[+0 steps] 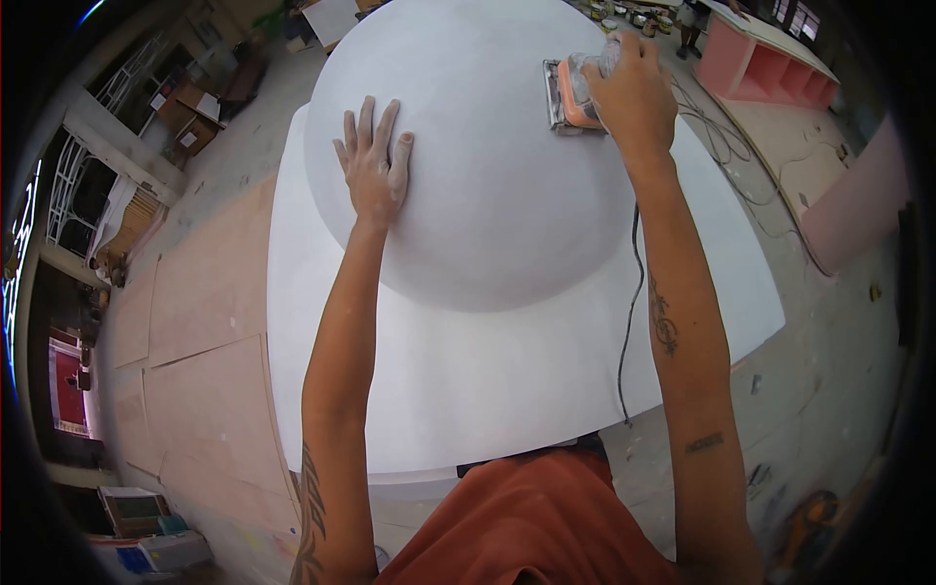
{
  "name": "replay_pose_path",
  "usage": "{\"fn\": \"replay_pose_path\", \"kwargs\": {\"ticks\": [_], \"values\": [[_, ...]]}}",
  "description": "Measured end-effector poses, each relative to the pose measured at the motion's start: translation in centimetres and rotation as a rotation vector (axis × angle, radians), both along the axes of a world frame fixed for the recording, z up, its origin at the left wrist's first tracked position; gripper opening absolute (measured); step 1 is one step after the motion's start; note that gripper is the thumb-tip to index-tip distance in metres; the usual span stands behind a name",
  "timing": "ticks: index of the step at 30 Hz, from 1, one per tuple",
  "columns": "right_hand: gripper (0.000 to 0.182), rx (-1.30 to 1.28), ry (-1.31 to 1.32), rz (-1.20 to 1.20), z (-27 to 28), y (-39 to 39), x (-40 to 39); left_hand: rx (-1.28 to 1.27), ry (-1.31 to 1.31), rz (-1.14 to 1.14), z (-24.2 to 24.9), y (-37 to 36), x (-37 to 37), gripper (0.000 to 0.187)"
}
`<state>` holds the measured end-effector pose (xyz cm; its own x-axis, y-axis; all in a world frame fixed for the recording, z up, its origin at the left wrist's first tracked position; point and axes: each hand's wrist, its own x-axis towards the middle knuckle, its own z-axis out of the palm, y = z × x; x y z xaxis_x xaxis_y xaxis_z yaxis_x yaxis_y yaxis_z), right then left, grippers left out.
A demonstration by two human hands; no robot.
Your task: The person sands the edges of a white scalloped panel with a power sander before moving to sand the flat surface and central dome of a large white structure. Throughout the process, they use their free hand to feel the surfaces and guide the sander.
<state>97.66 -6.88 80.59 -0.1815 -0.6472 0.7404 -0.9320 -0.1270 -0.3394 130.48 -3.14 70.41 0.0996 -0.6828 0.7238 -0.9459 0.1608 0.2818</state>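
A large white round panel (pixel 478 195) lies on a white board (pixel 468 390) in front of me. On the panel's left part my left hand (pixel 373 175) rests flat, fingers spread and dusted pale. My right hand (pixel 639 93) is wrapped round an electric sheet sander (pixel 577 93) with an orange and grey dusty body. The sander's flat metal-edged pad sits on the panel near its upper right edge. A dark power cord (pixel 634 292) hangs down over the board beside my right forearm. The sander's underside is hidden.
Thin brown sheets (pixel 210 322) cover the floor at left. A pink shelf unit (pixel 780 63) and a pink curved piece (pixel 853 210) stand at right. Loose cables (pixel 726 146) trail over the floor. Several small cans (pixel 639 18) and a person's legs (pixel 689 34) are at the back.
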Motion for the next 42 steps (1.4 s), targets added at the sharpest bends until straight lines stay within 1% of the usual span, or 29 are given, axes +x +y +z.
{"fn": "replay_pose_path", "kwargs": {"ticks": [3, 6, 7, 9, 10, 12, 13, 15, 16, 17, 18, 20, 21, 22, 24, 25, 27, 28, 29, 30, 31, 32, 34, 35, 36, 38, 39, 40, 42], "values": [[0.049, -0.054, 0.095, 0.071, 1.4, 1.8, 3.6, -0.007, 0.048, -0.026, 0.3, 0.2, -0.2, 0.05], [0.043, -0.121, 0.171, 0.186, 2.0, 4.1, 8.3, -0.046, 0.089, -0.091, 0.4, 0.1, 0.1, 0.052], [0.043, -0.12, 0.171, 0.186, 2.0, 4.9, 9.7, -0.045, 0.089, -0.09, 0.5, 0.1, 0.2, 0.052], [0.038, -0.196, 0.236, 0.328, 1.2, 6.6, 12.2, -0.161, 0.29, -0.241, 0.4, 0.5, 0.4, 0.055], [0.038, -0.194, 0.237, 0.326, 0.7, 7.5, 13.2, -0.159, 0.291, -0.243, 0.4, 0.9, 0.4, 0.055], [0.039, -0.199, 0.339, 0.429, -0.5, 9.3, 14.4, -0.28, 0.625, -0.378, 0.4, 1.4, 0.3, 0.059], [0.039, -0.203, 0.342, 0.422, -1.2, 10.0, 14.4, -0.283, 0.627, -0.385, 0.5, 1.6, 0.2, 0.059], [0.04, -0.227, 0.421, 0.513, -2.4, 11.3, 14.3, -0.2, 0.623, -0.363, 1.0, 2.1, 0.4, 0.057], [0.04, -0.231, 0.422, 0.51, -2.9, 11.8, 13.8, -0.162, 0.62, -0.349, 1.2, 2.2, 0.7, 0.056], [0.042, -0.21, 0.386, 0.532, -3.3, 12.2, 13.0, -0.118, 0.466, -0.37, 0.7, 1.7, 1.3, 0.047], [0.044, -0.19, 0.349, 0.557, -3.4, 12.5, 12.1, -0.124, 0.463, -0.37, 1.0, 1.7, 0.9, 0.047], [0.045, -0.166, 0.316, 0.529, -3.6, 12.5, 10.4, -0.102, -0.024, -0.271, 1.3, 1.5, 0.4, 0.042], [0.047, -0.135, 0.282, 0.497, -3.7, 12.4, 9.5, -0.063, -0.054, -0.284, 1.2, 1.0, 0.3, 0.047], [0.047, -0.134, 0.281, 0.503, -3.7, 12.1, 8.4, -0.061, -0.055, -0.278, 1.0, 0.8, -0.1, 0.047], [0.048, -0.14, 0.161, 0.401, -4.0, 11.4, 6.3, -0.028, -0.237, -0.156, 1.2, 0.5, -1.3, 0.055], [0.048, -0.14, 0.16, 0.405, -4.3, 11.0, 5.3, 0.023, -0.264, -0.117, 1.2, 0.6, -1.8, 0.064], [0.048, -0.129, 0.031, 0.295, -4.7, 9.9, 2.8, 0.023, -0.286, -0.103, 1.4, 0.9, -2.6, 0.065], [0.048, -0.128, 0.032, 0.298, -5.0, 9.1, 1.6, 0.021, -0.308, -0.094, 1.5, 1.1, -3.0, 0.065], [0.047, -0.11, -0.025, 0.238, -5.4, 8.2, 0.3, 0.022, -0.307, -0.093, 1.5, 1.3, -3.4, 0.065], [0.046, -0.093, -0.082, 0.178, -5.8, 7.1, -1.1, 0.033, -0.358, -0.131, 1.5, 1.5, -3.9, 0.066], [0.046, -0.094, -0.081, 0.182, -6.2, 6.0, -2.4, 0.045, -0.409, -0.168, 1.5, 1.7, -4.5, 0.067], [0.045, -0.058, -0.138, 0.134, -6.5, 4.9, -3.7, 0.045, -0.408, -0.164, 1.4, 1.9, -5.0, 0.067], [0.044, -0.022, -0.193, 0.096, -6.9, 3.2, -5.7, 0.066, -0.563, -0.312, 1.1, 2.5, -6.1, 0.069], [0.043, 0.035, -0.229, 0.048, -7.0, 2.4, -6.5, 0.086, -0.601, -0.381, 0.9, 2.8, -6.8, 0.067], [0.042, 0.091, -0.264, -0.001, -7.0, 1.8, -7.1, 0.086, -0.599, -0.374, 0.8, 3.0, -7.3, 0.067], [0.042, 0.12, -0.279, -0.019, -7.3, 1.5, -7.5, 0.142, -0.673, -0.494, 0.7, 3.2, -7.6, 0.065], [0.042, 0.123, -0.271, -0.027, -7.2, 1.5, -7.3, 0.054, -0.629, -0.534, 1.0, 3.2, -7.4, 0.048], [0.043, 0.124, -0.264, -0.037, -7.1, 1.5, -7.7, 0.056, -0.628, -0.536, 1.3, 2.9, -7.4, 0.048], [0.043, 0.095, -0.23, -0.03, -6.8, 2.6, -6.8, -0.055, -0.399, -0.666, 1.5, 2.1, -7.1, 0.028]]}}
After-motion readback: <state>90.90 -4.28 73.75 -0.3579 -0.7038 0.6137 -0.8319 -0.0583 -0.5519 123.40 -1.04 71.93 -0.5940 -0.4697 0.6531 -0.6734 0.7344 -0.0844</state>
